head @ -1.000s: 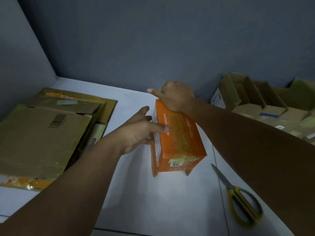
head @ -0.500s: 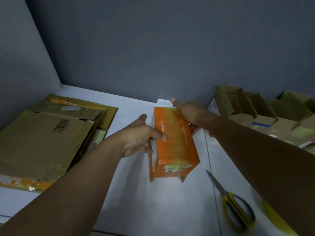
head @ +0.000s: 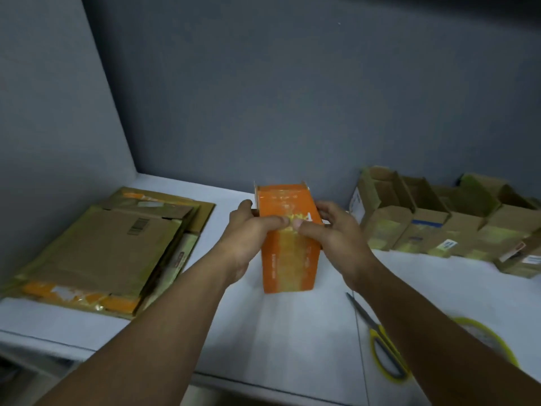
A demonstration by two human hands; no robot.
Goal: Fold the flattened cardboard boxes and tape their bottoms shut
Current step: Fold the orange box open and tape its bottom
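Note:
An orange folded box (head: 288, 259) stands on the white table (head: 292, 332) in the middle, with a strip of clear tape running along its top and down its near face. My left hand (head: 248, 238) grips its left side, thumb pressed on top. My right hand (head: 339, 238) holds the right side, thumb meeting the left thumb on the tape. A stack of flattened cardboard boxes (head: 111, 244) lies at the left. A roll of tape (head: 486, 335) sits at the right, partly hidden by my right forearm.
Yellow-handled scissors (head: 383, 344) lie on the table to the right of the box. A row of several folded brown boxes (head: 445, 224) stands at the back right against the grey wall. The table's front edge runs along the bottom left.
The box has been turned so that a taped face points at me. My right hand came off the far end to the right side. Both thumbs now press on top.

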